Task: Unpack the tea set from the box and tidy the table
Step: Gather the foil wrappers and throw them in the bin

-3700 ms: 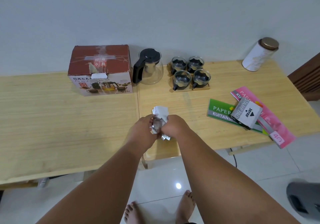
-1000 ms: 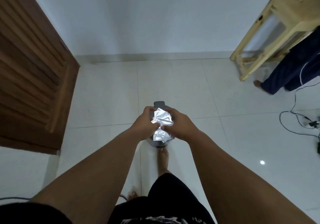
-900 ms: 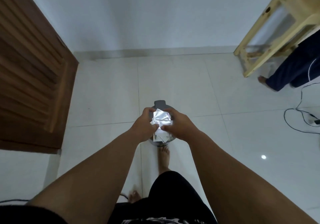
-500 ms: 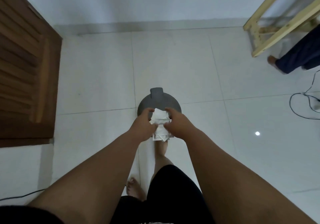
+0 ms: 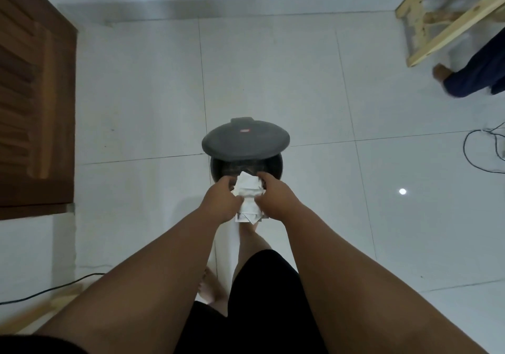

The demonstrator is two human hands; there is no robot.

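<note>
Left hand and right hand each curl their fingers around 1 crumpled wad of white paper, gripping it from opposite sides. The wad sits at the near rim of a grey pedal bin, partly over its opening; the bin lid is tilted up. Bin stands on white floor tiles, wooden door to the left.

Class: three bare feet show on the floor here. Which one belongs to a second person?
The foot at the far right, by the wooden table leg. It wears dark blue trousers and points away; the other two sit directly below the camera wearer's arms.
</note>
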